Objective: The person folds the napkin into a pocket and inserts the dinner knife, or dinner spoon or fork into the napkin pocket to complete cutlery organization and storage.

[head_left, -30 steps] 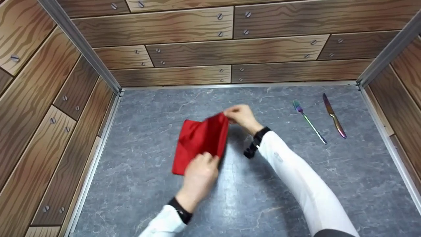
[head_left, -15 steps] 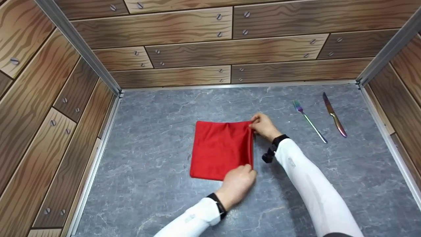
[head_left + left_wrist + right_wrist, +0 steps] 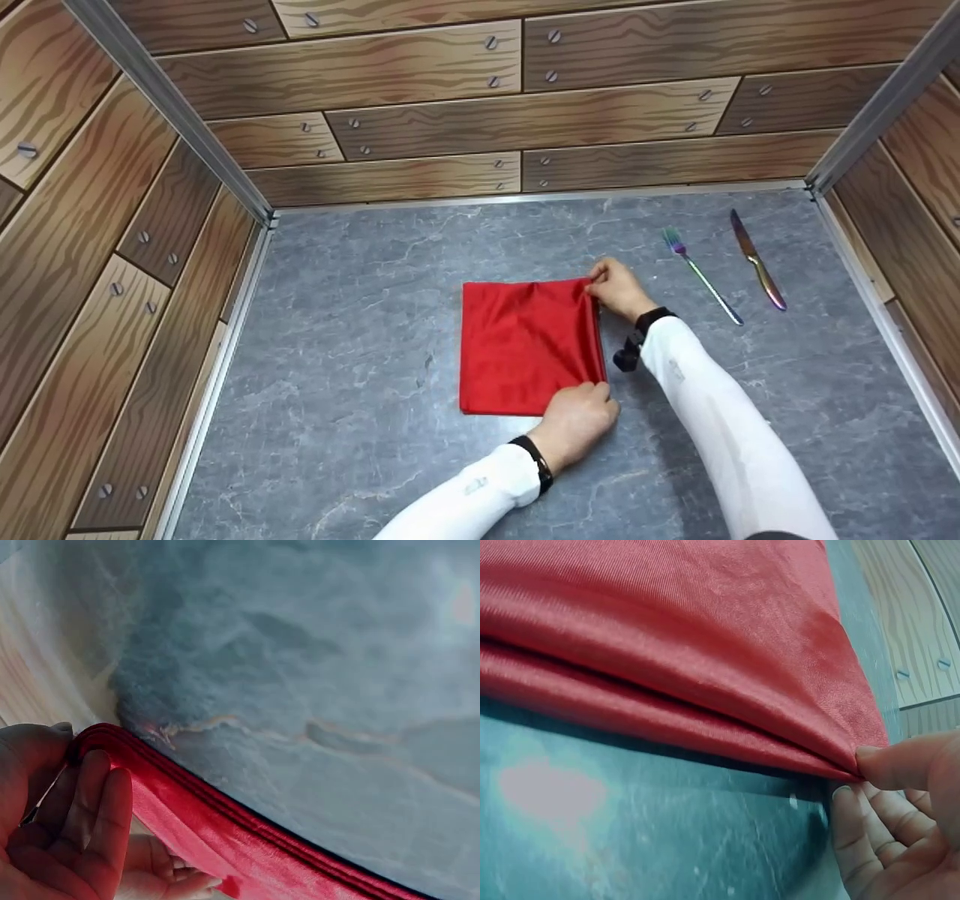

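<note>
A red cloth napkin point(image 3: 525, 345), folded to a near square, lies on the grey marbled surface in the middle of the head view. My left hand point(image 3: 577, 421) pinches its near right corner, while my right hand point(image 3: 619, 289) pinches the far right corner. Soft creases run along the right side between the two hands. Stacked folded layers of the napkin point(image 3: 225, 817) show along its edge in the left wrist view. Thumb and fingertips of the right hand point(image 3: 900, 802) squeeze the corner in the right wrist view.
To the right of the napkin lie a rainbow-coloured fork point(image 3: 703, 277) and a matching knife point(image 3: 757, 260), side by side and apart. A wood-patterned back wall point(image 3: 450, 127) and side walls with metal edging enclose the marbled surface point(image 3: 337, 360).
Both hands have moved right with the napkin, which was lifted and bunched a second ago and now lies flatter and square. The fork and knife have stayed in place.
</note>
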`<state>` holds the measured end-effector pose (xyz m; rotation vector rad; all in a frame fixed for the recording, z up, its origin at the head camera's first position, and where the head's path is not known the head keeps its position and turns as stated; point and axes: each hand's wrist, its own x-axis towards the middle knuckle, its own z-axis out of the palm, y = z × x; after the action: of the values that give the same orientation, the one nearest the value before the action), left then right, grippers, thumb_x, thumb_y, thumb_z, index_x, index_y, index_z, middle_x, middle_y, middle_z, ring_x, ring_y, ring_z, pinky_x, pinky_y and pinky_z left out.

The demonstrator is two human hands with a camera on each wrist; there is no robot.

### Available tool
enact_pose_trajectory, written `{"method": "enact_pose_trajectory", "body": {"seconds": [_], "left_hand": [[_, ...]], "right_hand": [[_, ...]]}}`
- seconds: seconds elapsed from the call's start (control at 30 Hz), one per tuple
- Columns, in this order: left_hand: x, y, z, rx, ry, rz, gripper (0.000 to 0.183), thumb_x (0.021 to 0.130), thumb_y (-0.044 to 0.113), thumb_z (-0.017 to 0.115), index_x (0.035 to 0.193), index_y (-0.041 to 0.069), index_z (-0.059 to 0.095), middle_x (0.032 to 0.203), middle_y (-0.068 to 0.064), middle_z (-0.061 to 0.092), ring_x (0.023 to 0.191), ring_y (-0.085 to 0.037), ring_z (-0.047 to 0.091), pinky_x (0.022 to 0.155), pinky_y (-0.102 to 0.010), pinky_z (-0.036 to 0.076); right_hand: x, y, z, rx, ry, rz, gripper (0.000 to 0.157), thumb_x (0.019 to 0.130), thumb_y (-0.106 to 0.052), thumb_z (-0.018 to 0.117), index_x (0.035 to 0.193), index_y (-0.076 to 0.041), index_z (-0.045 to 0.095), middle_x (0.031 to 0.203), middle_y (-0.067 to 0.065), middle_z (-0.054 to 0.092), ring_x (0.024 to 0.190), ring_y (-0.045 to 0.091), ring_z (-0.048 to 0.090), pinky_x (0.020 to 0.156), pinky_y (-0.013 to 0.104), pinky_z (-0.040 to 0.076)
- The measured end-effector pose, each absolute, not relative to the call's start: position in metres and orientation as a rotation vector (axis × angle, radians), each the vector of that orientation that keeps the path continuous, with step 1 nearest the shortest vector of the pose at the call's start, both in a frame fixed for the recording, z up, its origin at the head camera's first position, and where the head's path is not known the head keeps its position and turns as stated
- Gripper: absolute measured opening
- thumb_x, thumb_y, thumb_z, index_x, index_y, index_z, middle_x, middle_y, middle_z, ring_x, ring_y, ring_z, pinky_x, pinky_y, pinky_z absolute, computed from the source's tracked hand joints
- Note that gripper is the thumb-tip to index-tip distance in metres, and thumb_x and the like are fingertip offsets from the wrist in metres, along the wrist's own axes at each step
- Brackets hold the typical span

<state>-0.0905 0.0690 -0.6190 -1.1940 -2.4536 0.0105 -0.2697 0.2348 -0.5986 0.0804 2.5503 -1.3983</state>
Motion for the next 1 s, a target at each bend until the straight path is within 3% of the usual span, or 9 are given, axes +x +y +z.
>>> {"method": "enact_pose_trajectory", "body": {"seconds": [0.4,0.5,0.67,0.8,0.87,0.93,1.0], "left_hand": [[-0.092,0.082,-0.627,-1.138,-2.394,0.051,0.010,0.079,0.021,0.076,0.079,0.027,0.068,0.080,0.008,0.062,0.070,-0.010,0.061,0.052,-0.024,0.048],[-0.092,0.084,-0.627,-1.116,-2.391,0.014,0.009,0.082,0.029,0.075,0.077,0.028,0.068,0.077,0.009,0.062,0.069,-0.009,0.062,0.052,-0.024,0.048],[-0.099,0.072,-0.611,-1.107,-2.557,-0.117,0.024,0.092,0.049,0.066,0.080,0.029,0.070,0.076,0.010,0.066,0.069,-0.012,0.066,0.050,-0.029,0.049],[-0.130,0.042,-0.596,-1.002,-2.747,-0.167,0.025,0.097,0.042,0.061,0.080,0.026,0.071,0.077,0.007,0.068,0.070,-0.018,0.068,0.050,-0.034,0.053],[-0.152,0.023,-0.593,-0.936,-2.815,-0.167,0.021,0.097,0.039,0.062,0.087,0.024,0.073,0.086,0.004,0.071,0.079,-0.021,0.070,0.060,-0.037,0.058],[-0.174,0.004,-0.593,-0.883,-2.874,-0.154,0.022,0.098,0.036,0.062,0.107,0.021,0.075,0.109,-0.001,0.074,0.103,-0.026,0.071,0.085,-0.042,0.061],[-0.192,-0.013,-0.595,-0.836,-2.949,-0.158,0.038,0.101,0.037,0.060,0.133,0.018,0.067,0.138,-0.005,0.066,0.131,-0.030,0.061,0.111,-0.046,0.050]], "right_hand": [[-0.268,0.247,-0.600,0.049,2.691,-1.304,0.017,0.088,0.001,0.068,0.102,0.002,0.057,0.083,0.005,0.059,0.070,0.011,0.052,0.064,0.022,0.044],[-0.267,0.247,-0.600,0.055,2.711,-1.305,0.016,0.089,0.000,0.068,0.101,0.002,0.057,0.087,0.008,0.060,0.079,0.017,0.055,0.070,0.024,0.044],[-0.261,0.248,-0.599,0.091,2.818,-1.262,0.016,0.094,-0.010,0.064,0.103,0.001,0.058,0.104,0.020,0.062,0.098,0.034,0.058,0.087,0.038,0.047],[-0.252,0.245,-0.598,-0.080,3.007,-1.100,0.024,0.095,-0.014,0.063,0.112,0.003,0.063,0.116,0.027,0.063,0.113,0.044,0.058,0.101,0.053,0.047],[-0.246,0.242,-0.599,-0.228,3.081,-0.958,0.032,0.096,-0.018,0.065,0.120,0.004,0.064,0.129,0.029,0.061,0.125,0.047,0.055,0.109,0.058,0.044],[-0.239,0.236,-0.601,-0.363,3.095,-0.786,0.046,0.098,-0.025,0.066,0.132,0.006,0.060,0.146,0.030,0.052,0.140,0.049,0.044,0.119,0.061,0.036],[-0.232,0.231,-0.605,-0.460,3.059,-0.614,0.060,0.101,-0.033,0.062,0.146,0.004,0.051,0.161,0.029,0.037,0.152,0.048,0.029,0.125,0.063,0.025]]}}
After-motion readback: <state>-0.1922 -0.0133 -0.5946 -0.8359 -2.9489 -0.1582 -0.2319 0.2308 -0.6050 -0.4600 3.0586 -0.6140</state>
